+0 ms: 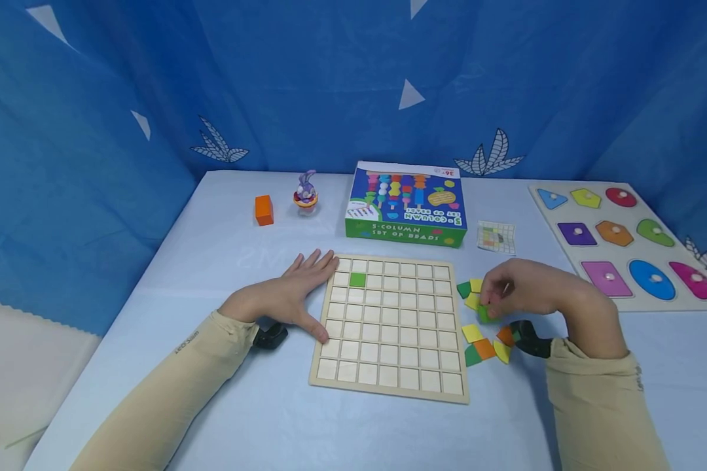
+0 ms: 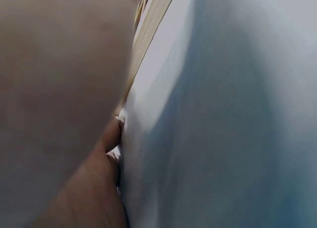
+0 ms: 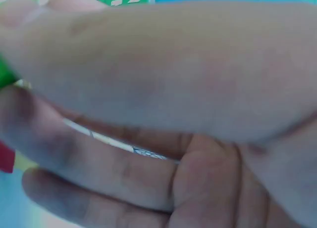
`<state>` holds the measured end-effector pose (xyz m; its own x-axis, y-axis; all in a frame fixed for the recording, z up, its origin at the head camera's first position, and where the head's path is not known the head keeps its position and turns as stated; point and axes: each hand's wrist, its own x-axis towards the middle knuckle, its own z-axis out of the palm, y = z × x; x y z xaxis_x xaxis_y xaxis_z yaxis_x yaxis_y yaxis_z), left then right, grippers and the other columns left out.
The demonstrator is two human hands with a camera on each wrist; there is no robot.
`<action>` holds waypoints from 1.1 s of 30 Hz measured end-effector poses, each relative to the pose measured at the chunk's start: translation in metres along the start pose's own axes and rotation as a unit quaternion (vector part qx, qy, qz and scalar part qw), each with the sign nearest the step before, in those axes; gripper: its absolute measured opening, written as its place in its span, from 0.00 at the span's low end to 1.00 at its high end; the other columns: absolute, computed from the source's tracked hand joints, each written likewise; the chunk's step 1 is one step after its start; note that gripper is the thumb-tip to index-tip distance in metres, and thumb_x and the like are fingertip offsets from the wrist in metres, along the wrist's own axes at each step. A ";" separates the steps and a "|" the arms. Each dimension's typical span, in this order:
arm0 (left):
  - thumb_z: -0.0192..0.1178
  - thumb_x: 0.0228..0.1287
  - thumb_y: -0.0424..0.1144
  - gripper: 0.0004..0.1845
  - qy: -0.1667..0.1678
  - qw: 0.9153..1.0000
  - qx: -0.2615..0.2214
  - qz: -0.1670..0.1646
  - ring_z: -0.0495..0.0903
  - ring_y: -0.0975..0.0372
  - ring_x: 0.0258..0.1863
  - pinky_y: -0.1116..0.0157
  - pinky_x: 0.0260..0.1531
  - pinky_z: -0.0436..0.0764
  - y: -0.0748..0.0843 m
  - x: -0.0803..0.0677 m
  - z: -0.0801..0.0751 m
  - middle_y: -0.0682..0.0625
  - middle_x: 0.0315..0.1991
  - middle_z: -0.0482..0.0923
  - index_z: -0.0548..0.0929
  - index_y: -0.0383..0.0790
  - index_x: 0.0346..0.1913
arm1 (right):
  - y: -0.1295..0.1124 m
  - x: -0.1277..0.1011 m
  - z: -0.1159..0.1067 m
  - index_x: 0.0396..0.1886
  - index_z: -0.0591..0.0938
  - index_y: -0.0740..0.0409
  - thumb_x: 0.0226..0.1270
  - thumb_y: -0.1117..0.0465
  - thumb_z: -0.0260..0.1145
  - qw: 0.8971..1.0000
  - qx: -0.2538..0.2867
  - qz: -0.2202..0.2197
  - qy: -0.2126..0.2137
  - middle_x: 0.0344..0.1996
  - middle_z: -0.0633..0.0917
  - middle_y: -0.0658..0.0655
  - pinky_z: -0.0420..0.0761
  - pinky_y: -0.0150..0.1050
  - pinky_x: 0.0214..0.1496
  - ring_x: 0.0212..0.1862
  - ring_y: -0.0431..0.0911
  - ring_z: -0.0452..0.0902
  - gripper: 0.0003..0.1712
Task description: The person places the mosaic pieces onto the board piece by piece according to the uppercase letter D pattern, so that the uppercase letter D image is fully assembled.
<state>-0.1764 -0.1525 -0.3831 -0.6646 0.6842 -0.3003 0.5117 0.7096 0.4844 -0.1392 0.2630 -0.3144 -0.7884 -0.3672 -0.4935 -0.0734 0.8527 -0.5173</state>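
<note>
A wooden grid board (image 1: 389,394) of square cells lies flat in the middle of the table. One bright green square (image 1: 357,280) sits in a cell near its upper left. My left hand (image 1: 285,297) rests with spread fingers along the board's left edge; in the left wrist view the board's rim (image 2: 151,27) shows past the hand. To the right of the board, my right hand (image 1: 524,288) pinches a green tile (image 1: 486,316) between thumb and fingers, low over loose tiles. That tile (image 3: 6,72) peeks out at the left edge of the right wrist view.
Several yellow, orange and green tiles (image 1: 484,348) lie right of the board. Behind it stand a bead-set box (image 1: 406,203), a small pattern card (image 1: 496,237), an orange block (image 1: 264,210) and a purple rabbit figure (image 1: 306,193). A shape-puzzle board (image 1: 624,261) occupies the right side.
</note>
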 end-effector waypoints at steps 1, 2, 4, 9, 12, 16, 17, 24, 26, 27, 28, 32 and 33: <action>0.71 0.35 0.77 0.78 0.000 1.000 0.000 0.000 0.23 0.56 0.78 0.53 0.74 0.26 0.000 0.000 0.000 0.48 0.81 0.27 0.39 0.42 0.82 | -0.003 -0.001 -0.001 0.35 0.87 0.52 0.59 0.61 0.77 1.000 -0.001 0.003 0.006 0.30 0.81 0.51 0.80 0.40 0.39 0.39 0.48 0.74 0.06; 0.71 0.35 0.78 0.78 0.000 1.000 0.001 0.000 0.22 0.56 0.78 0.53 0.74 0.26 -0.001 0.000 0.000 0.48 0.81 0.27 0.39 0.42 0.82 | -0.006 -0.002 -0.002 0.36 0.88 0.52 0.60 0.61 0.77 1.000 -0.001 0.004 0.012 0.31 0.82 0.51 0.80 0.40 0.39 0.39 0.48 0.75 0.06; 0.71 0.35 0.77 0.78 0.000 1.000 0.001 0.000 0.22 0.56 0.78 0.53 0.74 0.26 -0.001 -0.001 0.000 0.48 0.81 0.27 0.39 0.42 0.82 | -0.013 -0.004 -0.003 0.38 0.88 0.52 0.62 0.60 0.76 1.000 0.003 -0.003 0.022 0.32 0.83 0.50 0.81 0.40 0.40 0.39 0.48 0.76 0.06; 0.72 0.35 0.77 0.78 0.002 1.000 0.006 -0.002 0.22 0.55 0.78 0.54 0.74 0.25 0.000 -0.001 -0.001 0.48 0.81 0.28 0.39 0.42 0.82 | -0.037 -0.001 -0.004 0.39 0.88 0.53 0.64 0.63 0.75 0.997 0.009 -0.043 0.059 0.34 0.85 0.50 0.84 0.41 0.42 0.39 0.48 0.79 0.06; 0.72 0.35 0.77 0.78 0.003 1.000 0.005 -0.003 0.23 0.55 0.78 0.54 0.74 0.26 0.000 -0.002 -0.002 0.47 0.81 0.28 0.39 0.42 0.82 | -0.051 0.007 -0.003 0.40 0.89 0.53 0.64 0.63 0.74 0.994 0.011 -0.067 0.088 0.34 0.86 0.50 0.84 0.41 0.41 0.40 0.49 0.79 0.05; 0.72 0.35 0.77 0.78 0.003 1.000 0.003 -0.002 0.23 0.55 0.78 0.54 0.74 0.26 -0.001 -0.001 0.000 0.48 0.81 0.28 0.39 0.42 0.82 | -0.065 0.020 0.002 0.39 0.89 0.54 0.65 0.62 0.74 0.989 0.023 -0.097 0.108 0.34 0.86 0.51 0.83 0.41 0.42 0.39 0.49 0.78 0.04; 0.72 0.35 0.77 0.78 0.003 1.000 0.002 -0.001 0.23 0.56 0.78 0.54 0.74 0.26 -0.001 -0.001 0.000 0.48 0.81 0.27 0.39 0.43 0.82 | -0.068 0.023 0.003 0.39 0.89 0.54 0.65 0.62 0.73 0.988 0.027 -0.103 0.110 0.34 0.86 0.51 0.83 0.41 0.42 0.39 0.49 0.78 0.04; 0.71 0.35 0.78 0.79 0.004 1.000 0.004 0.003 0.22 0.56 0.78 0.54 0.73 0.25 0.001 0.000 0.001 0.48 0.81 0.28 0.38 0.42 0.82 | -0.083 0.042 0.017 0.41 0.89 0.55 0.67 0.64 0.71 0.978 0.053 -0.147 0.137 0.37 0.87 0.50 0.84 0.46 0.45 0.41 0.47 0.83 0.05; 0.71 0.35 0.78 0.79 0.004 1.000 0.005 0.002 0.22 0.55 0.78 0.54 0.73 0.24 0.001 -0.001 0.000 0.47 0.81 0.28 0.38 0.42 0.82 | -0.088 0.050 0.023 0.41 0.89 0.55 0.68 0.63 0.71 0.975 0.059 -0.152 0.150 0.37 0.87 0.50 0.84 0.47 0.46 0.41 0.46 0.84 0.05; 0.71 0.35 0.78 0.79 0.004 1.000 0.006 0.002 0.22 0.55 0.78 0.54 0.73 0.24 0.001 -0.001 0.000 0.47 0.81 0.28 0.38 0.42 0.82 | -0.090 0.054 0.026 0.41 0.90 0.55 0.68 0.64 0.71 0.975 0.063 -0.152 0.152 0.37 0.86 0.51 0.84 0.47 0.46 0.42 0.46 0.84 0.05; 0.71 0.35 0.78 0.79 0.003 1.000 0.008 0.003 0.22 0.55 0.78 0.54 0.73 0.24 0.001 -0.001 0.000 0.47 0.81 0.28 0.37 0.42 0.81 | -0.092 0.057 0.029 0.41 0.90 0.55 0.68 0.64 0.71 0.974 0.066 -0.149 0.156 0.37 0.86 0.51 0.84 0.47 0.46 0.42 0.47 0.84 0.05; 0.71 0.35 0.78 0.79 0.001 1.000 0.010 0.001 0.22 0.55 0.78 0.54 0.73 0.24 0.003 -0.001 -0.001 0.48 0.81 0.28 0.37 0.42 0.81 | -0.103 0.070 0.043 0.41 0.90 0.54 0.67 0.62 0.72 0.978 0.067 -0.132 0.147 0.36 0.87 0.50 0.83 0.44 0.44 0.42 0.47 0.82 0.05; 0.71 0.35 0.78 0.79 0.000 1.000 0.011 0.000 0.22 0.55 0.78 0.54 0.73 0.24 0.003 -0.002 -0.001 0.48 0.81 0.28 0.37 0.42 0.81 | -0.105 0.072 0.046 0.40 0.90 0.54 0.66 0.62 0.73 0.979 0.064 -0.128 0.143 0.36 0.87 0.49 0.83 0.44 0.44 0.41 0.46 0.82 0.05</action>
<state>-0.1744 -0.1517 -0.3802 -0.6643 0.6844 -0.3005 0.5233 0.7129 0.4669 -0.1601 0.1303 -0.3282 -0.8941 -0.4288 -0.1294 -0.2285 0.6851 -0.6917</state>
